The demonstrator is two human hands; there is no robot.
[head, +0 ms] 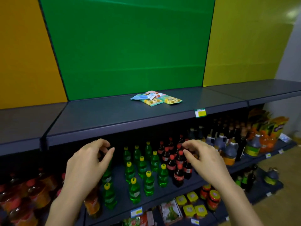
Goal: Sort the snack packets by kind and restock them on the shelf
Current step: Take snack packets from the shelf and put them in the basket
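The snack packets [156, 98] lie in 1 small loose heap on the top shelf [97, 118], right of its middle and set back from the front edge, near the green back panel [127, 46]. In the heap, 2 yellow-green packets [162, 101] sit at the front, side by side and overlapping. A pale blue packet [138, 96] lies at the left end, and white and pink ones [154, 93] are behind. They are mixed together, not grouped by kind.

Both hands are raised below the front edge of that shelf, well apart from the heap and touching none of it. The left grip [88, 162] is released: fingers loosely curled, thumb out, nothing in it. The right grip [206, 160] is likewise released, its fingers bent loosely in front of the bottles with nothing between them.

A green and yellow price tag [200, 113] hangs on the shelf's front edge, right of the heap. An orange panel [24, 54] and a yellow panel [252, 38] flank the green one. On the shelf beneath stand green bottles with yellow caps [143, 167], dark bottles with red caps [172, 162] just right of them, orange drink bottles [37, 193] at far left and dark jugs [228, 147] to the right. Lower down are yellow-lidded jars [192, 203].
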